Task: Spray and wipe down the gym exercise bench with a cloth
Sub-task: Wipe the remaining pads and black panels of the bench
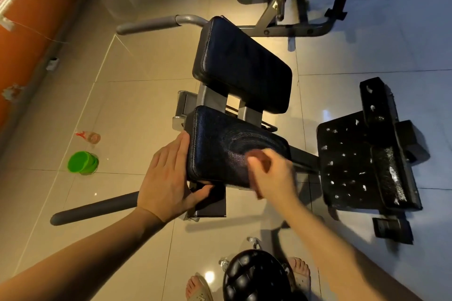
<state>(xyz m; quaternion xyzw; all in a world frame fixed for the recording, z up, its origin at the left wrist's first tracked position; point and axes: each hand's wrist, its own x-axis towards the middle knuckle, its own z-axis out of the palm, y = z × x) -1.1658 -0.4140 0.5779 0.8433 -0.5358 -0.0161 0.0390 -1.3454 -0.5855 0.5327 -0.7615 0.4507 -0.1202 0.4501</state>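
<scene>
While left hand braces seat pad edge, fingers straight | right hand blurred over pad, grip unclear

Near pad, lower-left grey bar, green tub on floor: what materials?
Near pad: black vinyl or leatherette, probably; fine grain, edge seam, soft sheen.
Grey bar: likely foam or rubber sleeve over tube; matte, rounded end.
Green tub: plastic, seemingly; glossy, translucent.
</scene>
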